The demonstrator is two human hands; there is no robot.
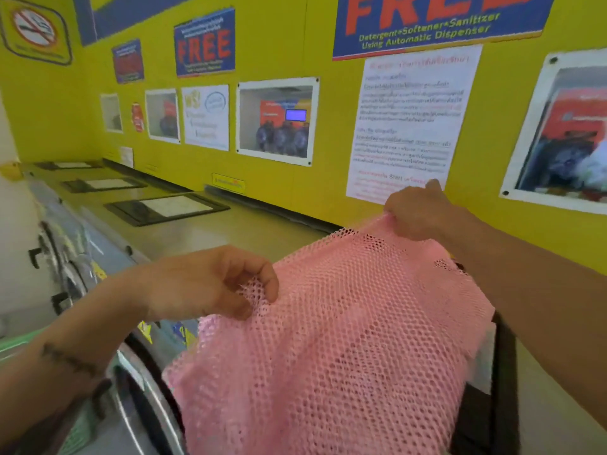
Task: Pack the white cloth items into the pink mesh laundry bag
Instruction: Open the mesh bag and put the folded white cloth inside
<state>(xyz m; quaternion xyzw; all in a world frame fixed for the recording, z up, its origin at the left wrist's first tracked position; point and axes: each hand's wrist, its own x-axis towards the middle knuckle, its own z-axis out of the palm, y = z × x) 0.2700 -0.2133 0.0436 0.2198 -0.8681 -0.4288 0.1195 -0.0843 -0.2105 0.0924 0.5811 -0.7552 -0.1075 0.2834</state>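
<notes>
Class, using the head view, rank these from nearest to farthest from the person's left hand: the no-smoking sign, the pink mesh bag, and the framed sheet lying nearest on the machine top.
1. Pink mesh bag: pinched by the left hand.
2. Framed sheet: flat on the machine top, beyond the hand.
3. No-smoking sign: high on the wall, upper left.

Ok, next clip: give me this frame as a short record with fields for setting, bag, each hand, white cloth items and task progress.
setting: laundromat, yellow wall with posters, machine tops below
bag: pink mesh laundry bag, held up, hanging between both hands
left hand: left hand pinches the bag's near upper edge
right hand: right hand grips the bag's far upper edge, raised higher
white cloth items: none clearly visible
task progress: bag only being held; packing not seen
</notes>
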